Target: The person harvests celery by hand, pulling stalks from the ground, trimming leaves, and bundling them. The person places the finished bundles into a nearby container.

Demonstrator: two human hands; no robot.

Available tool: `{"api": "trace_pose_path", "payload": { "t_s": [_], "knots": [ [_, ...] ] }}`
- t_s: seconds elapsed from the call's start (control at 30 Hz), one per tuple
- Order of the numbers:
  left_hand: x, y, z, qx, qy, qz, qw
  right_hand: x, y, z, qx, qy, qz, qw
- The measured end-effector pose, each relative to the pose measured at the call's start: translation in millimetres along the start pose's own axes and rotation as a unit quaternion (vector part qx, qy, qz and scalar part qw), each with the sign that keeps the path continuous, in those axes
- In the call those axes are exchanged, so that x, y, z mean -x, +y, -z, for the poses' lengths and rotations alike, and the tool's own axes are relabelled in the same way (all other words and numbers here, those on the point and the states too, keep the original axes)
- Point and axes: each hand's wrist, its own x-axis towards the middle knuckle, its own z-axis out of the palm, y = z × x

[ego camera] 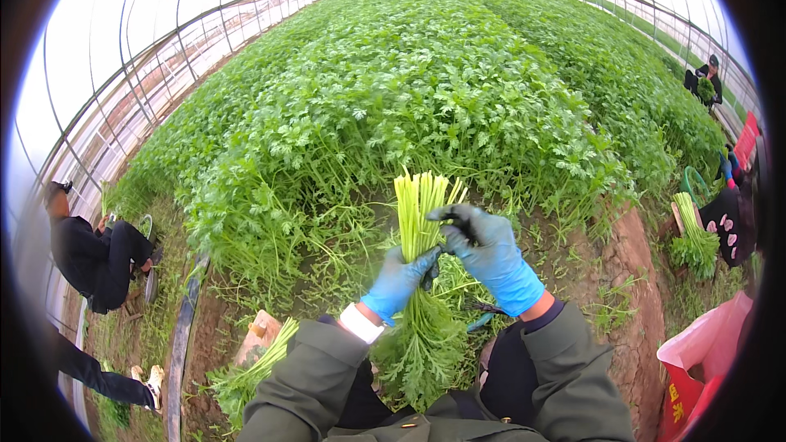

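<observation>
My left hand (402,279), in a blue glove with dark, soiled fingers, is closed around a bunch of leafy green stalks (419,215). The pale cut ends point up and away from me, and the leaves hang down towards my lap. Beside the stalks on the right is my right hand (482,236), gloved alike, thumb and fingers curled near the bunch; whether it pinches a stalk cannot be told. Another bunch of stalks (270,350) lies at lower left against a small wooden block (258,334). A tool with a blue-green handle (480,321) is partly hidden below my right wrist.
Dense leafy plants (393,86) fill the greenhouse ahead. A dark strip (184,344) runs along the soil at left, near a crouching person (92,252). At right are a red sack (694,374), a bunch on a stand (694,233) and another person's gloved hands (727,166).
</observation>
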Motion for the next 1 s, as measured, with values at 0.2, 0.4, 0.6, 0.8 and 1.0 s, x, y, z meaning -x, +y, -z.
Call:
{"api": "trace_pose_path", "payload": {
  "t_s": [0.2, 0.4, 0.6, 0.8, 1.0],
  "knots": [
    [-2, 1, -8, -0.045, 0.001, 0.001, 0.999, -9, 2, -4, 0.074, 0.126, 0.063, 0.987],
    [-2, 6, -8, -0.014, -0.009, 0.005, 1.000, -12, -4, 12, -0.065, 0.081, -0.072, 0.992],
    [-1, -2, -9, -0.053, -0.041, -0.031, 0.997, -2, -3, 6, 0.048, -0.064, -0.103, 0.991],
    [1, 3, -11, -0.082, -0.078, 0.005, 0.994, -3, 7, 15, -0.229, -0.143, -0.318, 0.909],
    [-1, 4, -12, -0.042, -0.115, -0.004, 0.992, -5, 6, 14, -0.293, -0.118, -0.360, 0.878]
  ]
}}
